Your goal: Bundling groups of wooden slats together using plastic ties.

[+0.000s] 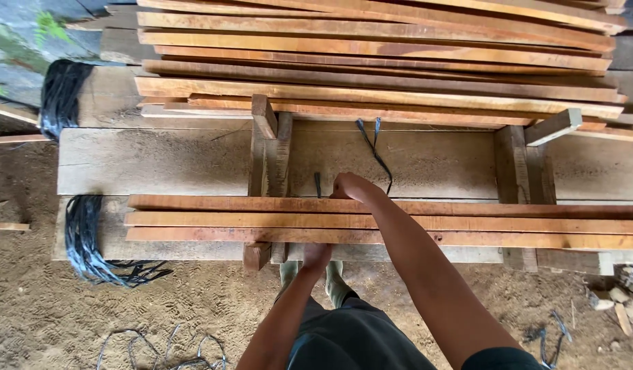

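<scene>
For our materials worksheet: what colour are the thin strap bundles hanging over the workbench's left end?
Black, glossy thin plastic strap bundles; shown best in the head view.

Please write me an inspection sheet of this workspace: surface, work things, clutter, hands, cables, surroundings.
Surface: rough plank bench, dusty.
Job's things: three long wood strips lying side by side across the bench.
Clutter: wood offcuts on the ground at right.
Grippers: right hand on the far edge of the strips; left hand at their near edge.
Cables: black strap bundles hanging at left.
Surroundings: stacked boards behind; sandy ground.
</scene>
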